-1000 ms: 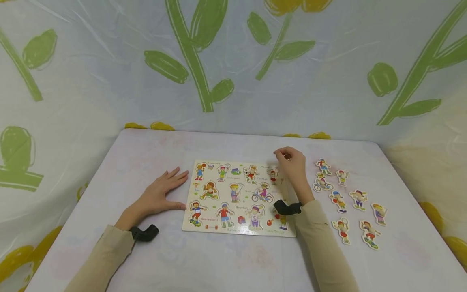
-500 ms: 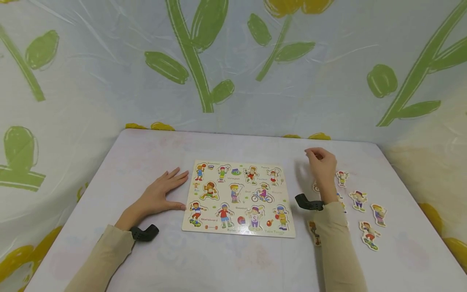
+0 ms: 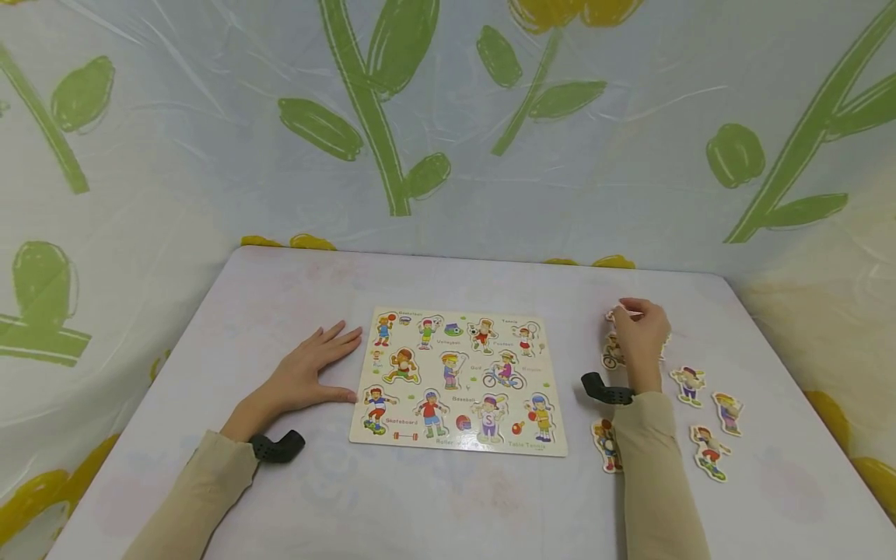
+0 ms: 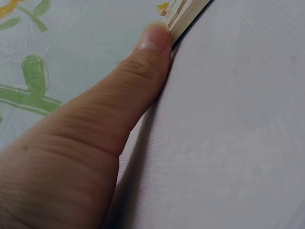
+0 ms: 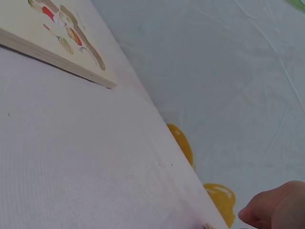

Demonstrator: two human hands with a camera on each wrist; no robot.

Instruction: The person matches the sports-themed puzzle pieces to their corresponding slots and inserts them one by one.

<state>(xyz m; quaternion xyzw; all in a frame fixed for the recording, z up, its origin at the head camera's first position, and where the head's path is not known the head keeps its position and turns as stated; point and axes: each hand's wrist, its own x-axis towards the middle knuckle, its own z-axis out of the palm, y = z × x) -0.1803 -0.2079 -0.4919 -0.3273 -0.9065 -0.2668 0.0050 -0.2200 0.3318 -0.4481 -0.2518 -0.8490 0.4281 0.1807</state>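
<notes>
My left hand (image 3: 308, 369) rests on the table with fingers spread. Its thumb (image 4: 155, 38) touches the left edge of a cream wooden puzzle board (image 3: 430, 373), printed with sports children in shaped recesses. To the right of the board, my right hand (image 3: 642, 334) reaches down with curled fingers over a group of loose puzzle pieces. At its fingertips shows part of a puzzle piece (image 3: 610, 316), mostly covered by the hand; whether it is pinched cannot be told. A bicycle piece (image 3: 613, 352) lies just below. The right wrist view catches only the thumb at its lower corner.
A basketball piece (image 3: 607, 446) lies left of the right sleeve. Further right are a baseball piece (image 3: 688, 385), a golf piece (image 3: 728, 412) and a skateboard piece (image 3: 708, 451). The right forearm hides other pieces. Patterned cloth (image 3: 455, 117) hangs behind the table.
My right hand has moved right from above the board's upper right corner, then lowered over the loose pieces. The basketball piece has come out from under the sleeve. My left hand has stayed put.
</notes>
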